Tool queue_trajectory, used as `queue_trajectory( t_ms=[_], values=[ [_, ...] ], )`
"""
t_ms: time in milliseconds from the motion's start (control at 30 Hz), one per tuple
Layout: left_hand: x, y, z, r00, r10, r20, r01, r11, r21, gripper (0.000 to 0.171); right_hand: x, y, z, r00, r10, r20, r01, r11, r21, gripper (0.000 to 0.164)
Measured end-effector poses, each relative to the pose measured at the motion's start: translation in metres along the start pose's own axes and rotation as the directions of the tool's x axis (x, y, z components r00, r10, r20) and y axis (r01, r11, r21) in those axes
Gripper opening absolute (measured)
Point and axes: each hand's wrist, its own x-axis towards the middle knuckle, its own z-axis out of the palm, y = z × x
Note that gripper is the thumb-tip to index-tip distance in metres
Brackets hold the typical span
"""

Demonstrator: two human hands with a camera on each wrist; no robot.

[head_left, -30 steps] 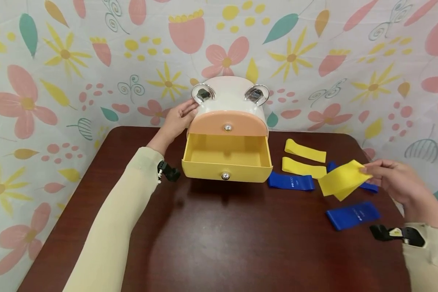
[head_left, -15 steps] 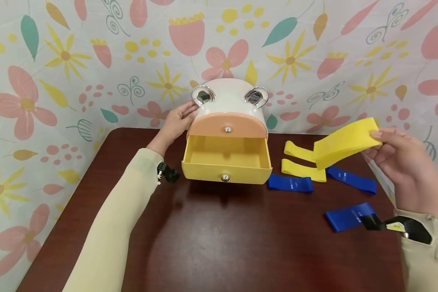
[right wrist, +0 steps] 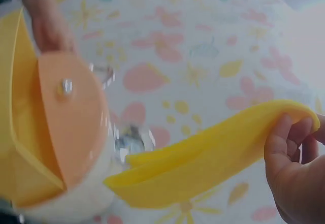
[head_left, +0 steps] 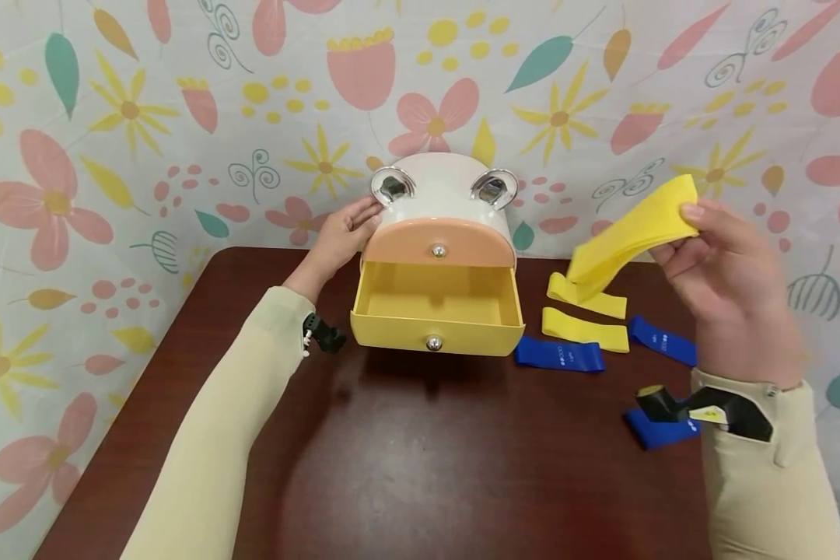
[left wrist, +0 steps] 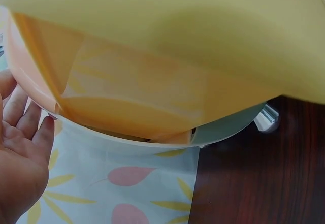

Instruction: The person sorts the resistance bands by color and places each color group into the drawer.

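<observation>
My right hand (head_left: 735, 272) pinches one end of a yellow resistance band (head_left: 633, 229), a flat loop raised above the table. Its loose end hangs toward the left, overlapping a yellow band on the table in the head view. In the right wrist view, thumb and fingers close on the yellow loop (right wrist: 203, 163). My left hand (head_left: 339, 241) rests against the side of a small white drawer box (head_left: 437, 187) with silver-rimmed eyes. The box's lower yellow drawer (head_left: 392, 334) is pulled out with nothing visible inside; the upper orange drawer (head_left: 402, 243) is closed.
Right of the box, two yellow bands (head_left: 588, 331) lie near a blue band (head_left: 560, 355). Another blue band (head_left: 661, 342) is partly behind my right arm, and a third blue band (head_left: 651, 432) lies nearer, partly covered by the wrist camera. A flower-patterned cloth (head_left: 252, 101) hangs behind the table.
The right hand has lifted the yellow band from low over the blue bands, moving it up and then left toward the box. My left hand has stayed at the box.
</observation>
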Motion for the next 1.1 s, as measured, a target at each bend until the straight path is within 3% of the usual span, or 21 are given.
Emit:
queue_trajectory(
  t_ms=[133,300,633,800,1100],
  values=[
    [0.0,0.0,0.0,1.0,0.001,-0.003,-0.001,1.0,0.006,0.057,0.009,0.014,0.022,1.0,-0.021,-0.013,0.021,1.0,-0.003,0.023],
    [0.002,-0.001,0.0,1.0,0.005,0.0,-0.005,1.0,0.0,0.057,0.021,0.031,0.04,1.0,-0.01,0.026,0.011,0.999,-0.046,0.021],
    [0.001,-0.002,-0.001,1.0,0.0,0.004,0.0,1.0,-0.016,0.057,0.034,0.07,0.076,0.995,0.101,-0.018,-0.103,0.985,-0.137,0.016],
    [0.002,-0.002,0.0,1.0,0.006,0.002,-0.006,1.0,-0.013,0.056,0.044,0.088,0.085,0.988,0.155,0.003,-0.149,0.957,-0.248,0.023],
    [0.002,-0.001,0.004,1.0,0.007,-0.006,-0.007,1.0,0.0,0.055,0.051,0.112,0.094,0.962,0.272,0.02,-0.254,0.92,-0.3,0.037]
  ],
)
